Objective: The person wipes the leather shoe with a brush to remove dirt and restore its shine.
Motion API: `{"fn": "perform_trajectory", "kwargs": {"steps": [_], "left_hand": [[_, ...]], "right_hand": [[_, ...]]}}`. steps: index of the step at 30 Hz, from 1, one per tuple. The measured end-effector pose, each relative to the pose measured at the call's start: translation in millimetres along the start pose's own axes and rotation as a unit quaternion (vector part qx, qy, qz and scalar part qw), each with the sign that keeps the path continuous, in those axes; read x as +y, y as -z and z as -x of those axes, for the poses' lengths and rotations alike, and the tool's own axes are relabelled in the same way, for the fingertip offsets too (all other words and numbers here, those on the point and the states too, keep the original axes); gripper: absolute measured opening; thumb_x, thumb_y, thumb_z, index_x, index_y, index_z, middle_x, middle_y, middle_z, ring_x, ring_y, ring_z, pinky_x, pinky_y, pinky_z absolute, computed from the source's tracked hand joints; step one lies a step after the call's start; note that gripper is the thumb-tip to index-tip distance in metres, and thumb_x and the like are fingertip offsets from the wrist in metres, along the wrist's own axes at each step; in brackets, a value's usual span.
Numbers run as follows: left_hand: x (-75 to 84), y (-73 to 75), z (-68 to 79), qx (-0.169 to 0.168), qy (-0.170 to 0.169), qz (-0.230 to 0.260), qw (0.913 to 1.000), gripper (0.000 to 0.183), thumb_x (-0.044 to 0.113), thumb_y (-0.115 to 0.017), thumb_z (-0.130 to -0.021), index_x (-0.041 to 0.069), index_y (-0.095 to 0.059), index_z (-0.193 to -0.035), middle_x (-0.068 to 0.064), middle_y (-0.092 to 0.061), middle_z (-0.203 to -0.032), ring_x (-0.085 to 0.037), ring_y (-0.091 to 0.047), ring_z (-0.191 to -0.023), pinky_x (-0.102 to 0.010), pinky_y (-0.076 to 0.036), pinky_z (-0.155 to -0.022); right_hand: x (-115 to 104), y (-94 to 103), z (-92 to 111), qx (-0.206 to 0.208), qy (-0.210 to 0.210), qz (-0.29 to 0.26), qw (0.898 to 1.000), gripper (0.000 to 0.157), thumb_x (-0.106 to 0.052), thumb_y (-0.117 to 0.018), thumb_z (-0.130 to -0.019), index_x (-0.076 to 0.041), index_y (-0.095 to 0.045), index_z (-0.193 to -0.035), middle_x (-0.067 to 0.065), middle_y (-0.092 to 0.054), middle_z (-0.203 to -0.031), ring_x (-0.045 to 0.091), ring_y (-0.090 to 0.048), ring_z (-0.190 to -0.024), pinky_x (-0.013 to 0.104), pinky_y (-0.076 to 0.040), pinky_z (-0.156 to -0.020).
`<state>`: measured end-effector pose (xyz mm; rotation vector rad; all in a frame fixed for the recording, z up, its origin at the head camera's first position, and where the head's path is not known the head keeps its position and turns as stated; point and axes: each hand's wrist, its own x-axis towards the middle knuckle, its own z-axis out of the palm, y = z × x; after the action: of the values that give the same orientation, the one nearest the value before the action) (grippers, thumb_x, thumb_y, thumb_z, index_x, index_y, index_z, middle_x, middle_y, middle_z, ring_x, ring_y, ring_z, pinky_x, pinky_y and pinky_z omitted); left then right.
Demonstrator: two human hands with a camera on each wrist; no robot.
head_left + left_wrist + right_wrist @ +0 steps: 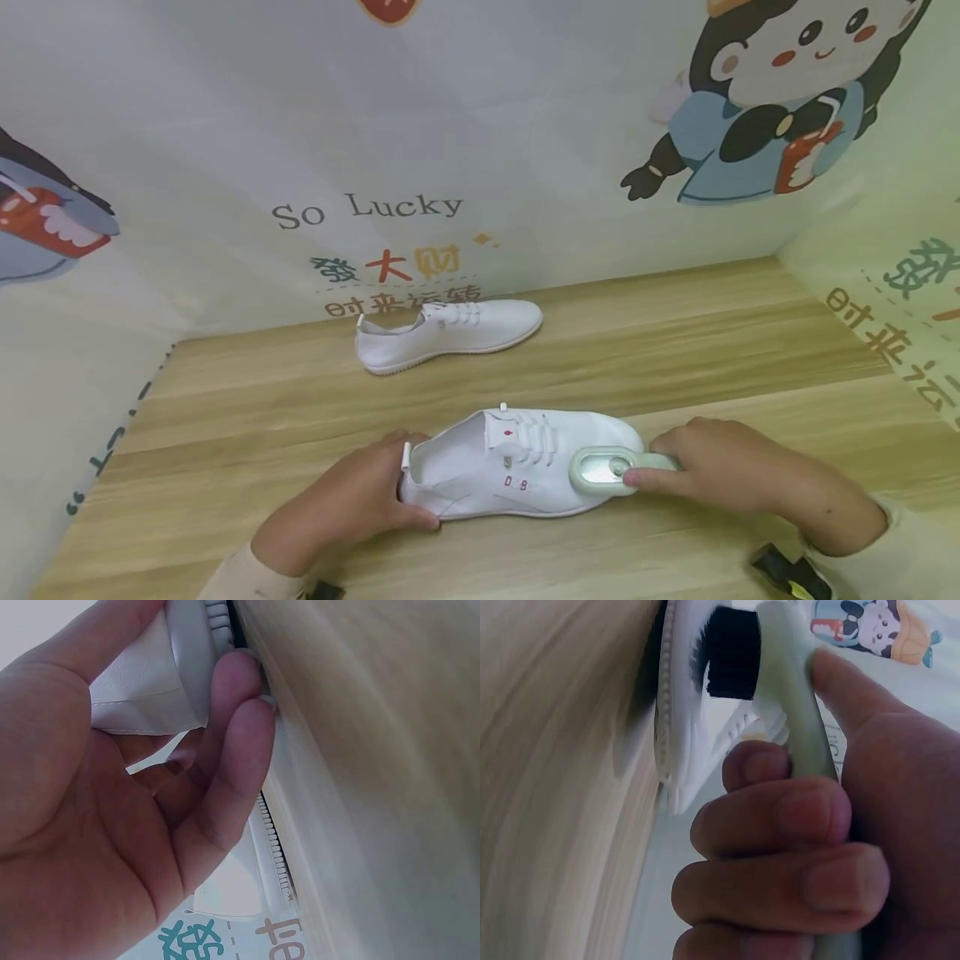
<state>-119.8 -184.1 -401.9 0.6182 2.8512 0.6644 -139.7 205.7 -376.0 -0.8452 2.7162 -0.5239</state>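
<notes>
A white lace-up shoe (480, 479) lies on its sole on the wooden table, toe pointing right. My left hand (363, 492) grips its heel, thumb on the near side and fingers around the back. In the left wrist view the heel (142, 682) sits between thumb and curled fingers. My right hand (716, 467) holds a pale green brush (600, 471) by its handle, over the shoe's toe. Seen from the right wrist, dark bristles (733, 656) touch the shoe's upper, and the fingers (772, 885) wrap the handle (810, 742).
A second white shoe (457, 329) stands farther back by the printed cloth wall (525, 167), its toe also to the right. Printed side walls border the wooden tabletop (697, 333) at left and right.
</notes>
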Motion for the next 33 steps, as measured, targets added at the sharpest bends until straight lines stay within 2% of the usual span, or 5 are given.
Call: {"fn": "perform_trajectory", "kwargs": {"steps": [3,7,15,24,33], "left_hand": [[-0.3,0.2,0.0,0.001,-0.004,0.002,1.0000,0.076,0.046,-0.086,-0.060,0.020,-0.057,-0.124,0.011,-0.057,-0.109,-0.005,-0.054,-0.083,-0.030,-0.048,-0.077],[0.0,0.4,-0.2,-0.003,-0.006,0.004,1.0000,0.076,0.047,-0.086,-0.060,0.019,-0.057,-0.124,0.009,-0.058,-0.111,-0.006,-0.054,-0.084,-0.030,-0.048,-0.077],[0.1,2.1,1.4,0.002,-0.008,0.003,1.0000,0.075,0.044,-0.087,-0.060,0.019,-0.057,-0.124,0.008,-0.058,-0.109,-0.006,-0.054,-0.085,-0.031,-0.048,-0.078],[0.7,3.1,2.2,-0.001,-0.007,-0.002,1.0000,0.074,0.046,-0.086,-0.061,0.021,-0.057,-0.125,0.010,-0.056,-0.105,-0.006,-0.053,-0.082,-0.031,-0.048,-0.075],[0.0,2.0,4.6,-0.006,0.007,-0.003,1.0000,0.077,0.049,-0.084,-0.062,0.021,-0.055,-0.127,0.009,-0.057,-0.108,-0.008,-0.055,-0.082,-0.033,-0.048,-0.076]], "right_hand": [[0.7,0.4,1.5,-0.006,0.007,-0.005,1.000,0.039,-0.061,-0.050,-0.089,-0.030,-0.052,-0.065,-0.017,-0.040,-0.056,-0.001,-0.037,-0.050,0.022,-0.035,-0.047],[6.7,6.9,3.8,-0.004,-0.033,0.004,0.999,0.042,-0.062,-0.050,-0.089,-0.028,-0.052,-0.064,-0.014,-0.042,-0.056,0.002,-0.038,-0.049,0.023,-0.035,-0.047],[13.1,12.9,-1.9,0.040,-0.074,0.047,0.995,0.046,-0.062,-0.049,-0.089,-0.024,-0.051,-0.064,-0.008,-0.043,-0.057,0.007,-0.039,-0.051,0.027,-0.034,-0.047],[9.9,7.8,-11.6,0.106,-0.108,0.083,0.985,0.053,-0.064,-0.046,-0.090,-0.015,-0.067,-0.086,-0.004,-0.053,-0.066,0.014,-0.046,-0.058,0.035,-0.041,-0.051],[8.4,5.2,-9.9,0.092,-0.127,0.071,0.985,0.053,-0.064,-0.040,-0.092,-0.019,-0.052,-0.067,-0.002,-0.037,-0.055,0.014,-0.040,-0.051,0.030,-0.031,-0.047]]}}
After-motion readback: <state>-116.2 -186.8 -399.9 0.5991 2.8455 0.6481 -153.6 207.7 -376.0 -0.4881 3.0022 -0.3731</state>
